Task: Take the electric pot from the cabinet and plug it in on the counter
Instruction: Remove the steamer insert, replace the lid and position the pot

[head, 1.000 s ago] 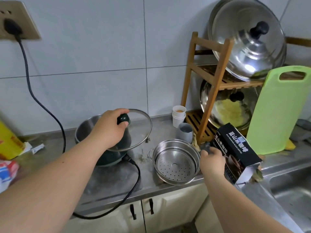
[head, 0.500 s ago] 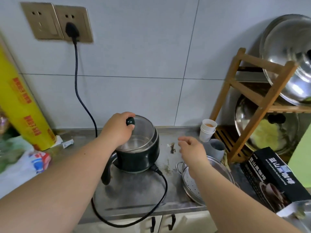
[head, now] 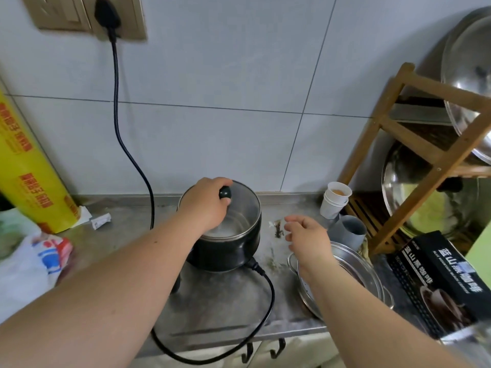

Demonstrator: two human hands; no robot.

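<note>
1. Electric pot (head: 225,251): black body, steel inside, standing upright on the steel bench (head: 220,309), toward the back edge near the tiled wall, about mid-bench.
2. Glass lid (head: 233,216) sits on the pot's rim; whether it is fully seated I cannot tell.
3. Left hand (head: 206,205): fingers closed around the lid's dark knob (head: 225,193), forearm crossing over the pot's handle side.
4. Right hand (head: 308,240): fingers loosely spread and apart, holding nothing, hovering above the bench just right of the pot and over the near rim of a steel steamer basket (head: 350,277).
5. Black cord (head: 125,144) runs from a plug (head: 106,11) set in the wall socket (head: 130,19) at top left, down the tiles to the bench behind the pot. A second stretch leaves the pot's front right side, loops over the bench's front edge and back under the left forearm.
6. Right end of bench: stacked paper cups (head: 335,200), a grey cup (head: 348,231), a wooden rack (head: 414,155) holding large steel lids, and a black box (head: 435,285) at the front right corner.
7. Left end: a yellow roll (head: 29,166) leaning at the wall, a plastic bag (head: 29,261) below it, and a small scrap of paper (head: 101,221) near the back edge.
8. Crumbs and dark specks lie on the bench between pot and steamer basket.
</note>
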